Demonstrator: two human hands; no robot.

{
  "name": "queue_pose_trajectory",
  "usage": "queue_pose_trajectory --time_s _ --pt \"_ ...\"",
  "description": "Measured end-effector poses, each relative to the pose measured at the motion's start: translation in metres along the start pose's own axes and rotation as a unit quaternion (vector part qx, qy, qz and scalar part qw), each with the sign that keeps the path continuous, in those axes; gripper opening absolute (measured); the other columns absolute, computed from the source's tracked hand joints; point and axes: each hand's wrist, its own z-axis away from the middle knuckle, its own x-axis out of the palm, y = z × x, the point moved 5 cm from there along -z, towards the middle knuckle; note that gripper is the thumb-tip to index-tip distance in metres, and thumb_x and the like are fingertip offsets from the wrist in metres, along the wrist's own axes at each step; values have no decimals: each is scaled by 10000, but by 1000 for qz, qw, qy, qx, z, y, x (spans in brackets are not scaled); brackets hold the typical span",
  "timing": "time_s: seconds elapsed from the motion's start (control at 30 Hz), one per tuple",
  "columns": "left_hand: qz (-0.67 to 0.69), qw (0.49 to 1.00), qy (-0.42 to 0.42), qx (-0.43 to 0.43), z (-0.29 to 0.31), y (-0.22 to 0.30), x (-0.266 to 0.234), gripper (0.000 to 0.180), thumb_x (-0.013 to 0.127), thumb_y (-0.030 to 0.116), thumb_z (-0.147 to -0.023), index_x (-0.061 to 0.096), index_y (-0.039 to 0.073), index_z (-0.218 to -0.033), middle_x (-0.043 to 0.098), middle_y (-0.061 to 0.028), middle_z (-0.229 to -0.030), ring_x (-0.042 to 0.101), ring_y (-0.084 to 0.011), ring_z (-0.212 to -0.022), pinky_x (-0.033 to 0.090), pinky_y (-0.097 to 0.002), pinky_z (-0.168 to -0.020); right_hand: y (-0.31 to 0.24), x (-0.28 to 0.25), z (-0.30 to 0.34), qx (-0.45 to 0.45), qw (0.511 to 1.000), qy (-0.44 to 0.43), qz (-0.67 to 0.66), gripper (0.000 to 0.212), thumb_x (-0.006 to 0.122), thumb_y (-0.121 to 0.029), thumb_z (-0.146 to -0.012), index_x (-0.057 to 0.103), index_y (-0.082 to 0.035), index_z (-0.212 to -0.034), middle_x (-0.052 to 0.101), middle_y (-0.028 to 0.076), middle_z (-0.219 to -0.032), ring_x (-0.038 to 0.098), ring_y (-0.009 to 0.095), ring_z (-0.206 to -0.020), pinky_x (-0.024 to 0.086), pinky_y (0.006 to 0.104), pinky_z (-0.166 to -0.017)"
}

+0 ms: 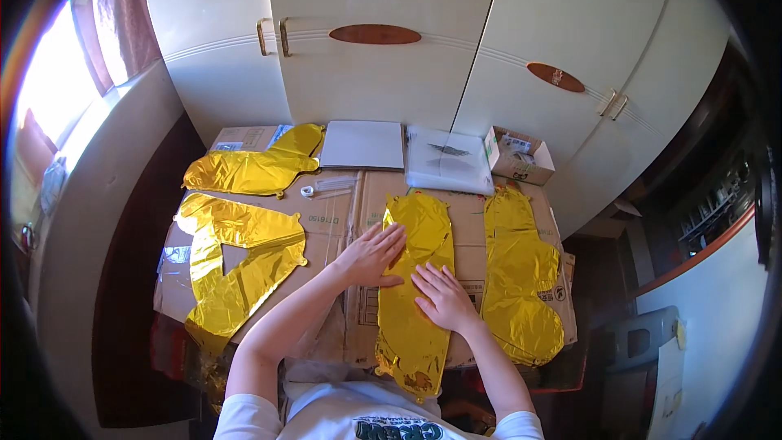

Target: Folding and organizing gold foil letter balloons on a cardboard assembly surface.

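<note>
A long, flat gold foil balloon (pixel 419 216) lies straight in front of me, its near end hanging past the table's front edge. My left hand (pixel 371 256) rests on its left side, fingers stretched out. Lower down and to the right, my right hand (pixel 444 297) lies flat on the same foil with its fingers spread. To the left is an A-shaped gold foil balloon (pixel 257 228), with an L-shaped gold foil balloon (pixel 244 171) behind it. At the right, another gold foil balloon (pixel 521 297) has a lobed right edge. All look uninflated.
Cardboard (pixel 330 224) covers the table. Along the back are a flat white stack (pixel 362 145), clear plastic sleeves (pixel 448 167) and a small open box (pixel 521 165). A small white ring (pixel 307 191) lies near clear strips (pixel 336 183). Cupboard doors (pixel 391 73) stand behind; a grey stool (pixel 643 334) is at right.
</note>
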Motion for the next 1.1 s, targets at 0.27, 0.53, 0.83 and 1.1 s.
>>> queue_pose_trajectory --time_s 0.27,0.53,0.83,1.1 --pt "-9 1000 6 -12 5 2 8 1029 440 783 -799 381 -44 -1408 365 -246 -1470 297 -398 -1396 223 -513 -1139 -3 6 0 1 1000 -13 16 529 550 -332 -939 441 -117 -1410 456 136 -1438 405 303 -1351 283 475 -1131" --pt "-20 999 -16 -48 8 2 10 1031 434 801 -787 361 5 -1437 352 -240 -1480 284 -391 -1404 220 -590 -1113 -3 5 -1 -2 999 -23 34 513 544 -329 -939 462 -117 -1399 442 140 -1449 400 299 -1353 284 470 -1131" --pt "-17 997 15 -80 7 -19 15 1009 438 794 -791 403 -5 -1405 395 -223 -1457 344 -336 -1378 267 -561 -1086 -5 5 -1 1 998 -40 38 479 520 -323 -946 504 -99 -1369 458 60 -1455 386 280 -1364 269 469 -1136" --pt "-27 994 -16 -104 0 -37 9 1082 468 829 -735 402 -19 -1404 387 -200 -1470 331 -321 -1386 241 -551 -1108 -6 5 -2 3 999 -38 30 482 523 -314 -943 497 -96 -1373 469 60 -1445 385 280 -1364 268 471 -1136"
